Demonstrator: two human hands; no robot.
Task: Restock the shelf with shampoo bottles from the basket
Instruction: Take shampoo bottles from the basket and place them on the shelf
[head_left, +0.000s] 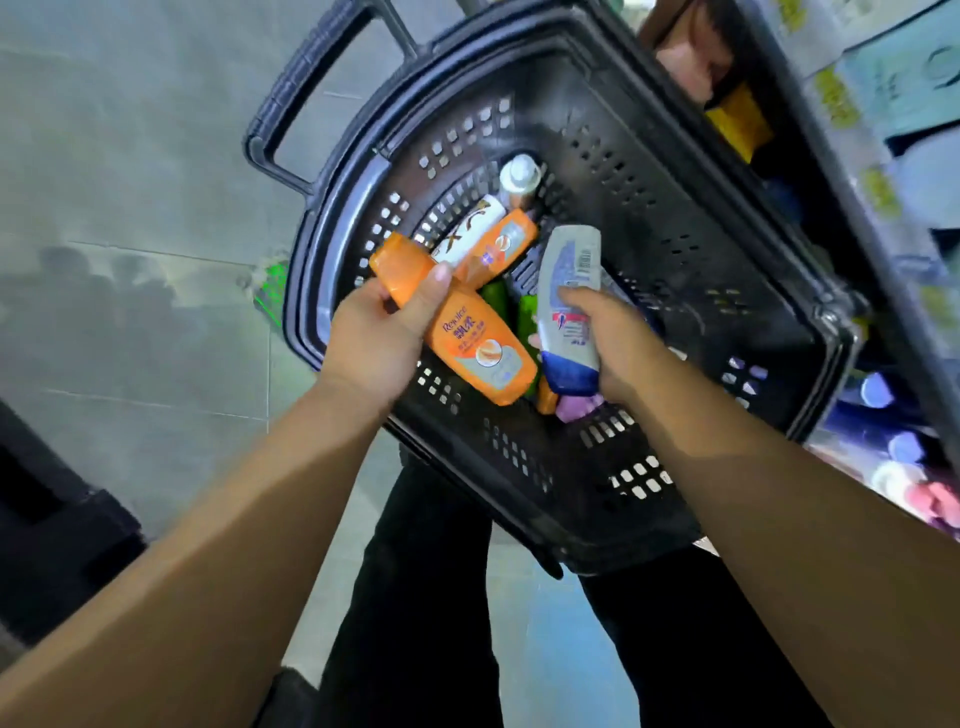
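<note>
black perforated plastic basket (675, 249) holds more bottles (506, 244); above it, fingers curled, left hand (369, 343) grips an orange shampoo bottle (478, 348), right hand (613, 343) a grey-and-blue shampoo bottle (569, 275); neither shelved.

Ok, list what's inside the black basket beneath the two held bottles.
In the basket: a lying orange bottle, a white bottle, a white-capped bottle, green bottles and something purple. The held orange bottle and grey-blue bottle cover the rest.

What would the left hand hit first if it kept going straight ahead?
Probably the loose orange bottle lying in the basket, just past the gripped orange bottle in the left hand; depth is unclear.
</note>
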